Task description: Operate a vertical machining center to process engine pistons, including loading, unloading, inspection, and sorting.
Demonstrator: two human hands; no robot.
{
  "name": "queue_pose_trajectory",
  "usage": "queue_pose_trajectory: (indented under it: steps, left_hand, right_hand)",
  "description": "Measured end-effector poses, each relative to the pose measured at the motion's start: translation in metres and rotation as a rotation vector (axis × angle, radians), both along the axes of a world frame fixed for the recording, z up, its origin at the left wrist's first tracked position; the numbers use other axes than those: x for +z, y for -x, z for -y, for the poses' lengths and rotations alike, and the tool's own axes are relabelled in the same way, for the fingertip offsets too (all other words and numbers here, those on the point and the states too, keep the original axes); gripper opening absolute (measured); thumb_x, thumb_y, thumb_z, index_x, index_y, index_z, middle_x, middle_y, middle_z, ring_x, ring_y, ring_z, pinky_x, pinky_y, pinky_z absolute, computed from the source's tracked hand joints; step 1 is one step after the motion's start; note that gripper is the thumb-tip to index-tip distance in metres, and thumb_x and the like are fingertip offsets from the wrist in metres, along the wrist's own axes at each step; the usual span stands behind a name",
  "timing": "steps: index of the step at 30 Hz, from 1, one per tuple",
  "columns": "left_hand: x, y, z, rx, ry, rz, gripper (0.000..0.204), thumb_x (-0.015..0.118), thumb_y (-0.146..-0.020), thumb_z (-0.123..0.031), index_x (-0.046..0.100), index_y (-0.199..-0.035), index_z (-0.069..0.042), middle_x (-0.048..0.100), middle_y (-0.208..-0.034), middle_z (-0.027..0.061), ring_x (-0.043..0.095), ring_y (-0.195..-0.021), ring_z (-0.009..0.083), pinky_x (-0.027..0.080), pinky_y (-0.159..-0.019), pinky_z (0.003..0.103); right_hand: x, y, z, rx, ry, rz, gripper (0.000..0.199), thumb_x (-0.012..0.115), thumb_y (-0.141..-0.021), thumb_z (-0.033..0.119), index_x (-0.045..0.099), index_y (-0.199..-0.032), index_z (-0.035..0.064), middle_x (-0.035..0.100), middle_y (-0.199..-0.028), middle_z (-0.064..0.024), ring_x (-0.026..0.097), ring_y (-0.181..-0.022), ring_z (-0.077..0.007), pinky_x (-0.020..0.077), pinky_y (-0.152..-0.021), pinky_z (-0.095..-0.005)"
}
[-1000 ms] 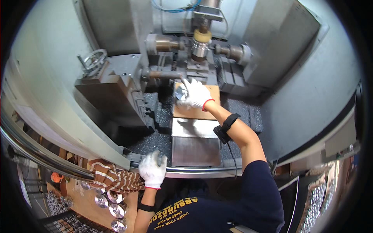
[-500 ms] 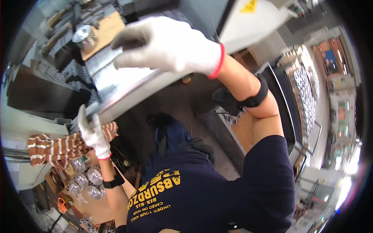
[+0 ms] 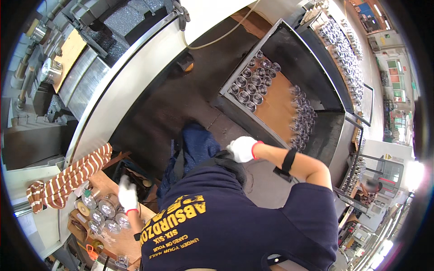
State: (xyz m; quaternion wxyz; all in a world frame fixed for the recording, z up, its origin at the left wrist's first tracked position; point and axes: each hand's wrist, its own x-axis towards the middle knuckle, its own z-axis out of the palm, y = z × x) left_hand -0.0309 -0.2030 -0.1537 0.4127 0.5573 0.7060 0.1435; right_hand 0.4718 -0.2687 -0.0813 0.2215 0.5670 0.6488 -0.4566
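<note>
My left hand (image 3: 128, 193), in a white glove, hangs beside several shiny round metal parts (image 3: 108, 207) on a wooden board (image 3: 118, 241) at the lower left. Motion smears its fingers, so their pose is unclear. My right hand (image 3: 242, 149), gloved in white with a red cuff, is down at my waist, against a dark bunched cloth (image 3: 228, 163). Its fingers are mostly turned out of sight, and nothing shows in it. A brown-and-white striped cloth (image 3: 72, 178) drapes over the machine's edge, to the left of my left hand.
At the upper left, a machine bed (image 3: 86, 79) carries a round metal part (image 3: 51, 71) and metal shavings (image 3: 124, 20). A hose (image 3: 217, 43) curves from its pale rim. Right of centre stands a dark-walled bin (image 3: 312, 58) with rows of metal parts (image 3: 255, 83) on brown board.
My right hand has come back from above the machine to my waist. My left hand has dropped from the striped cloth toward the metal parts. The view has swung right, showing the bin.
</note>
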Motion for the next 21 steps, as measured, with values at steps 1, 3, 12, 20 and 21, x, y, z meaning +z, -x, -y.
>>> queue_pose_trajectory:
  steps: [1, 3, 12, 20, 21]
  left_hand:
    - [-0.014, 0.004, 0.003, -0.326, 0.223, -0.223, 0.044, 0.063, -0.091, -0.013, 0.058, -0.132, 0.001, 0.063, -0.131, 0.0149, 0.061, -0.119, 0.0265, 0.046, -0.103, 0.039]
    - [-0.111, 0.08, 0.097, -0.569, 0.466, -0.487, 0.046, 0.065, -0.094, -0.021, 0.057, -0.133, 0.002, 0.062, -0.131, 0.0153, 0.061, -0.117, 0.0245, 0.047, -0.103, 0.037]
    - [-0.104, 0.046, 0.111, -1.002, 0.774, 0.06, 0.041, 0.062, -0.089, -0.029, 0.065, -0.122, -0.004, 0.068, -0.118, 0.0125, 0.066, -0.108, 0.0252, 0.052, -0.092, 0.039]
    - [-0.073, -0.023, 0.197, -0.739, 0.746, 0.034, 0.042, 0.064, -0.084, -0.035, 0.07, -0.115, -0.007, 0.07, -0.114, 0.014, 0.068, -0.105, 0.0278, 0.054, -0.088, 0.04]
    - [-0.073, -0.03, 0.206, -0.698, 0.745, 0.009, 0.043, 0.064, -0.083, -0.035, 0.071, -0.114, -0.007, 0.07, -0.113, 0.0141, 0.068, -0.105, 0.0281, 0.054, -0.088, 0.04]
  right_hand:
    - [-0.005, -0.001, 0.01, -0.059, -0.086, 0.0, 0.041, 0.059, -0.074, 0.02, 0.07, -0.111, 0.007, 0.07, -0.105, -0.0222, 0.067, -0.102, -0.0392, 0.053, -0.086, -0.0474]
    - [0.001, -0.002, 0.005, -0.123, -0.146, -0.05, 0.042, 0.058, -0.076, 0.018, 0.068, -0.114, 0.0065, 0.069, -0.108, -0.0228, 0.065, -0.104, -0.0398, 0.052, -0.089, -0.047]
    - [-0.011, -0.061, 0.036, -0.234, 0.121, -0.18, 0.035, 0.071, -0.071, 0.024, 0.072, -0.1, 0.0057, 0.071, -0.094, -0.0202, 0.07, -0.091, -0.0333, 0.0525, -0.078, -0.0428]
    - [-0.108, -0.158, 0.059, -0.435, 0.703, -0.936, 0.038, 0.077, -0.076, 0.001, 0.069, -0.112, -0.0037, 0.075, -0.102, -0.0109, 0.07, -0.093, -0.0204, 0.0578, -0.075, -0.0345]
    - [-0.089, -0.139, 0.029, -0.678, 0.884, -0.741, 0.04, 0.071, -0.079, 0.001, 0.065, -0.119, -0.004, 0.074, -0.107, -0.0131, 0.07, -0.097, -0.0251, 0.0569, -0.08, -0.0345]
